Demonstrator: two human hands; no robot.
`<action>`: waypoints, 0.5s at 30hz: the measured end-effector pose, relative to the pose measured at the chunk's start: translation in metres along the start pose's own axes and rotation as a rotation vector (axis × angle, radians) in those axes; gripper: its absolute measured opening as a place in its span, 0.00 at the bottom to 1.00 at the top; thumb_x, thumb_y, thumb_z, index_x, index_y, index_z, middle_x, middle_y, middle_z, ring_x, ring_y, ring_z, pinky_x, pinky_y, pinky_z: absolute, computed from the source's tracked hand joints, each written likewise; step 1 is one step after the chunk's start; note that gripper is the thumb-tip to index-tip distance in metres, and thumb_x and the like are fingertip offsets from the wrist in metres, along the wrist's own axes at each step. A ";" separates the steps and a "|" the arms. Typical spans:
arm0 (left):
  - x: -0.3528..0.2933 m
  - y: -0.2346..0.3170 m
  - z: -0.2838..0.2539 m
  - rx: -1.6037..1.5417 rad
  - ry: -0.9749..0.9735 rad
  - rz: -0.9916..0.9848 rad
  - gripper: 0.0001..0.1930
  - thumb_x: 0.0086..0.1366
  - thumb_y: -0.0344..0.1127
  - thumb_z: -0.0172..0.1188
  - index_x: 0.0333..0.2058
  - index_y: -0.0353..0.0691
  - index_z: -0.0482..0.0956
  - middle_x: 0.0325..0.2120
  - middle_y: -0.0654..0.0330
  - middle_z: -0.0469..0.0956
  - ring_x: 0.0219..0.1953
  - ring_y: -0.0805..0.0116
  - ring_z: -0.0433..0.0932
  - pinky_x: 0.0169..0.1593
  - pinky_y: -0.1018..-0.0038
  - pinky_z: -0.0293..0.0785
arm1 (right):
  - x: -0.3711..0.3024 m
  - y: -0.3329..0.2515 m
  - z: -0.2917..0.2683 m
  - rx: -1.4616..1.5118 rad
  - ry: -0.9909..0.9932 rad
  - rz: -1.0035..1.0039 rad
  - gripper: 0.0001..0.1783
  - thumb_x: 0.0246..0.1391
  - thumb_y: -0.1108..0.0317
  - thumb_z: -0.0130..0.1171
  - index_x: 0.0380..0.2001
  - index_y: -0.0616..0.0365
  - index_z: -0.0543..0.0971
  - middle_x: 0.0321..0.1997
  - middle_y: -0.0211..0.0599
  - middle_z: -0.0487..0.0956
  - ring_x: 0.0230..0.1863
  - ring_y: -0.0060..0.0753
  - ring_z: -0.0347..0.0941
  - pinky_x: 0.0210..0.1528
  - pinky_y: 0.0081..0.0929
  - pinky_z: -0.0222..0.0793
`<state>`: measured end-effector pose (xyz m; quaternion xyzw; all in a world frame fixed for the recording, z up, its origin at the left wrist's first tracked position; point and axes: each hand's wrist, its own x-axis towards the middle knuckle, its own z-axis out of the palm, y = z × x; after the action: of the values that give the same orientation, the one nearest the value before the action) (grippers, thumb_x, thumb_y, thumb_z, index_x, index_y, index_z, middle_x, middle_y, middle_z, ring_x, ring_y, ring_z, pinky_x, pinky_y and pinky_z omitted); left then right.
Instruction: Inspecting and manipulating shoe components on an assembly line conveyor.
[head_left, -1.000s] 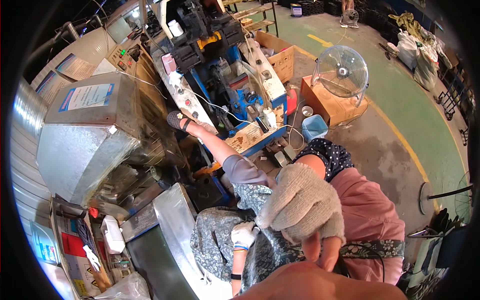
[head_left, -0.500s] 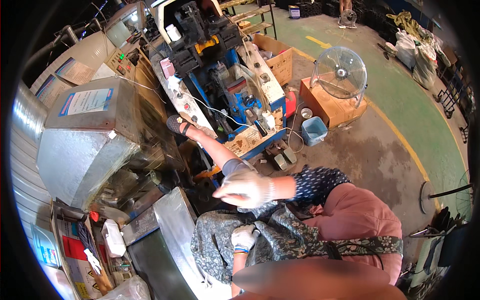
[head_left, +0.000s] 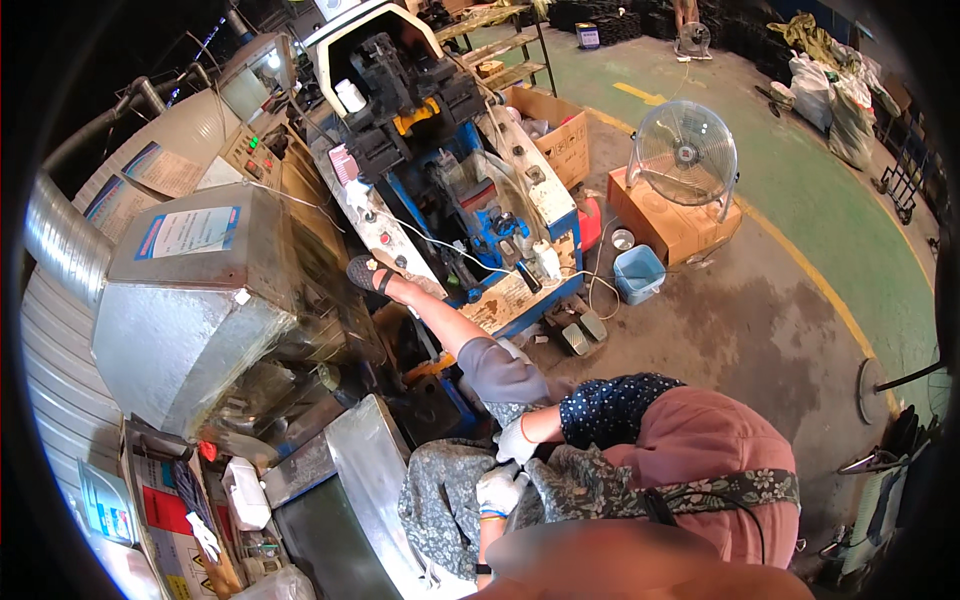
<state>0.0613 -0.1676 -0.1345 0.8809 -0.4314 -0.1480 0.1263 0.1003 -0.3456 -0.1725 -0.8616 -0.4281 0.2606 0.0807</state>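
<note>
Both my hands wear white gloves and meet at the dark floral apron [head_left: 440, 490] over my lap. My left hand [head_left: 500, 491], with a coloured band at its wrist, is closed on a bunched fold of the cloth. Just above it, my right hand [head_left: 516, 440] reaches in from a dotted sleeve, its fingers drawn together and pressed into the same fabric. Whether anything small lies between the two hands is hidden. My leg stretches forward, and the sandal [head_left: 370, 275] on its foot rests against the edge of the blue and white machine [head_left: 497, 312].
A metal chute [head_left: 365, 465] stands left of my lap, beside a white plastic container [head_left: 246, 495]. Farther left is a grey metal hood [head_left: 190, 320]. A blue bucket [head_left: 640, 276], foot pedals [head_left: 580, 335] and a fan [head_left: 686, 155] on a cardboard box [head_left: 670, 222] are ahead to the right.
My right hand has come down from above my leg to the apron, beside my left hand. The left hand stays on the cloth. The view has shifted slightly.
</note>
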 end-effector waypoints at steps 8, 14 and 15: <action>0.001 0.001 -0.001 0.011 -0.029 0.012 0.17 0.58 0.52 0.57 0.35 0.47 0.84 0.31 0.51 0.82 0.36 0.50 0.81 0.43 0.56 0.74 | -0.029 -0.008 -0.036 0.395 0.039 0.048 0.29 0.49 0.59 0.60 0.56 0.53 0.75 0.49 0.51 0.80 0.51 0.53 0.75 0.52 0.46 0.69; 0.002 0.004 -0.007 0.010 -0.075 0.006 0.17 0.59 0.52 0.56 0.34 0.46 0.84 0.32 0.50 0.82 0.37 0.50 0.80 0.44 0.56 0.74 | -0.029 -0.007 -0.033 0.422 0.056 0.033 0.28 0.51 0.59 0.60 0.56 0.54 0.75 0.49 0.52 0.79 0.51 0.53 0.75 0.53 0.46 0.68; 0.003 0.005 -0.008 0.009 -0.082 0.002 0.18 0.59 0.52 0.55 0.34 0.46 0.84 0.32 0.50 0.82 0.37 0.49 0.80 0.44 0.55 0.74 | -0.030 -0.006 -0.033 0.435 0.061 0.027 0.28 0.51 0.59 0.60 0.56 0.54 0.75 0.49 0.51 0.80 0.51 0.53 0.75 0.53 0.46 0.68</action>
<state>0.0624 -0.1719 -0.1259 0.8744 -0.4376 -0.1818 0.1047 0.0987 -0.3622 -0.1309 -0.8369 -0.3477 0.3218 0.2743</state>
